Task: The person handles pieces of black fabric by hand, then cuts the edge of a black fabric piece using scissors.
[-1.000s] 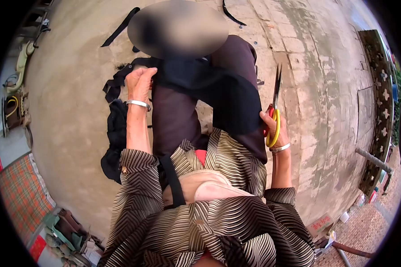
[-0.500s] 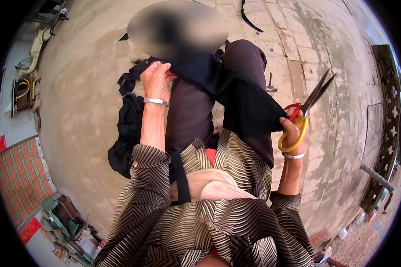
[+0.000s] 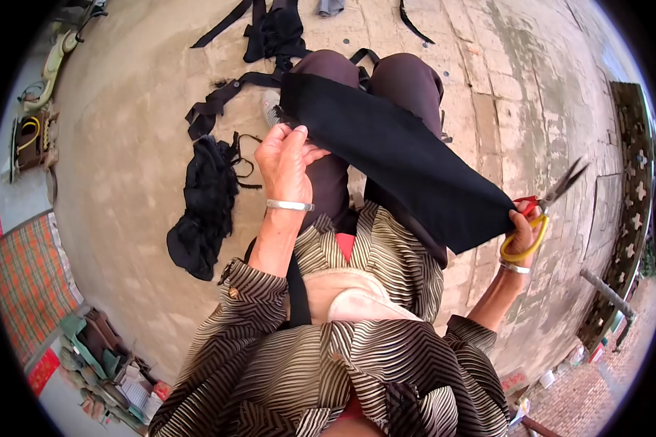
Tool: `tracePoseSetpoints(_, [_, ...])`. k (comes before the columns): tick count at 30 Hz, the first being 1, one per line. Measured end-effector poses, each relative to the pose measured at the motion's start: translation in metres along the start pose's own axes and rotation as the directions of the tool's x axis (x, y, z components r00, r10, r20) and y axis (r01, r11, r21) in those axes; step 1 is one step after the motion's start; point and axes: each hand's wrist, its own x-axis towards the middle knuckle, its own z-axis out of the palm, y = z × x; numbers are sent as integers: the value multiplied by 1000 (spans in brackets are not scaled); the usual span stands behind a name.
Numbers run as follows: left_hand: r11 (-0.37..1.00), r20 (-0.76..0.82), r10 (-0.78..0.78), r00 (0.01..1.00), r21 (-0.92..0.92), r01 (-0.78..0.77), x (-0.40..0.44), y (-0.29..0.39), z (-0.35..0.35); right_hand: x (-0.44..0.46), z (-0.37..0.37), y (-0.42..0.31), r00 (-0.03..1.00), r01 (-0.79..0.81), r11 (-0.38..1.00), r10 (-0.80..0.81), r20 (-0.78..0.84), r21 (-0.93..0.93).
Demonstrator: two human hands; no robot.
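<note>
A long piece of black cloth [image 3: 401, 149] is stretched slantwise over my knees, between my two hands. My left hand [image 3: 288, 162] pinches its edge near the upper left end, where the edge looks frayed. At the lower right end, my right hand [image 3: 523, 231] grips the cloth's corner between thumb and finger. Hooked in that same hand is a pair of scissors [image 3: 541, 207] with one red and one yellow handle. Their blades point up and right, slightly apart, away from the cloth.
A heap of black cloth [image 3: 205, 207] lies on the ground to my left. Black strips [image 3: 215, 108] and more black cloth [image 3: 278, 33] lie ahead of it. A checked cloth [image 3: 33, 280] is at far left; a pipe [image 3: 608, 293] juts in at right.
My right hand has moved outward to the right with the scissors, and the left has shifted slightly right and down. The black cloth, earlier slack and folded, is now spread and taut.
</note>
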Motion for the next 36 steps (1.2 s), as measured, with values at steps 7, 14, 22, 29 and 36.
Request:
tracePoseSetpoints(7, [998,-22,-65,998,4,65,-14,-3,-6,1,23,37,971,-176,962,134,-200,-209])
tracePoseSetpoints(14, [990,-142,114,983,105,-99,-20,-5,11,-22,86,-51,983,-54,968,94,156,-244])
tracePoseSetpoints(22, [896,98,228,969,368,-248,-21,-5,13,-47,119,-82,815,-136,910,328,478,-393])
tracePoseSetpoints(29, [899,77,219,973,371,-231,-19,-10,7,-58,126,-87,746,-95,883,369,555,-460])
tracePoseSetpoints(36, [883,68,221,973,410,-229,-21,-9,4,-58,125,-83,647,18,851,390,655,-524])
